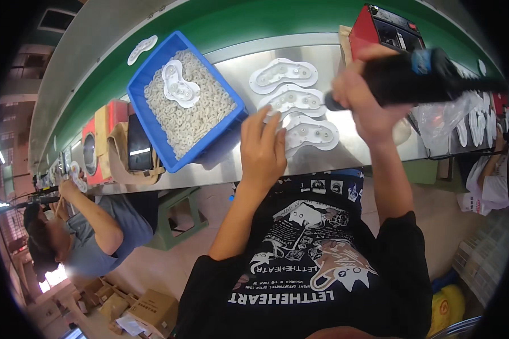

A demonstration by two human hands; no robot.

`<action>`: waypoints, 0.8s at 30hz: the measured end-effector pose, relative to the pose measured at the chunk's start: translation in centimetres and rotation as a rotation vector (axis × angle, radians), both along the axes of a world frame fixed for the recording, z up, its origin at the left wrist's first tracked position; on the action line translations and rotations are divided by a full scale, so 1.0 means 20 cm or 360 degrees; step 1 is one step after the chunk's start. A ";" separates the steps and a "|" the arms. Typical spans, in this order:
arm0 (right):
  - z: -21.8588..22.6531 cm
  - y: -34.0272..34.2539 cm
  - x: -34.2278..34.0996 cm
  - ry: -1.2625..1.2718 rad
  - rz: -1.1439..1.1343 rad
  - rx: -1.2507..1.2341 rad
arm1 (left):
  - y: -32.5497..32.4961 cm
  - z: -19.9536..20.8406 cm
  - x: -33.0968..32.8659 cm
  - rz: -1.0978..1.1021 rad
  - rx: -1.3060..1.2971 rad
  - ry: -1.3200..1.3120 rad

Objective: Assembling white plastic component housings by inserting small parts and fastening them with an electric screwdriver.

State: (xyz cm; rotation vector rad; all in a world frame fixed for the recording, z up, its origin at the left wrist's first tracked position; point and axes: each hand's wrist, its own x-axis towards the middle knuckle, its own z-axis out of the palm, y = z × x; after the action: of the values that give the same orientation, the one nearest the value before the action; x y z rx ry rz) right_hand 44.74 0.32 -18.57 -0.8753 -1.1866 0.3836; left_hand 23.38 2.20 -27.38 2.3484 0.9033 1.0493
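My right hand is wrapped round a black power screwdriver lying nearly level, its body reaching right. The driver's nose is by the right end of a curved white plastic piece, the middle one of three in a column. My left hand, fingers stretched and apart, has its fingertips at that piece's left end. Above it lies a similar white piece; below it another curved white piece is partly covered by my left fingers. All three carry small round fittings.
A blue bin of small pale rings stands left, with another white piece on top. At the back right is a red and black box. More white pieces and clear plastic bags lie right. A co-worker sits at left.
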 end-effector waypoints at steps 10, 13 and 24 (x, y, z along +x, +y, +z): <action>-0.07 0.37 -0.25 0.0230 0.0145 -0.0328 | 0.12 -0.08 0.03 0.0097 0.0018 0.0134; -0.09 0.39 -0.27 0.0047 0.0105 -0.0441 | 0.12 -0.09 0.03 0.0114 -0.0011 0.0110; -0.13 0.41 -0.30 0.0102 0.0014 -0.0417 | 0.13 -0.11 0.02 0.0133 -0.0023 0.0089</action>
State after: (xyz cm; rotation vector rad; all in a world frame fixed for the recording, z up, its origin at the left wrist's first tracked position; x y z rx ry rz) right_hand 38.69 8.48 -21.21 -1.0758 -1.0965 0.5793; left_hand 23.87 4.74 -29.61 2.3566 1.0342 1.0103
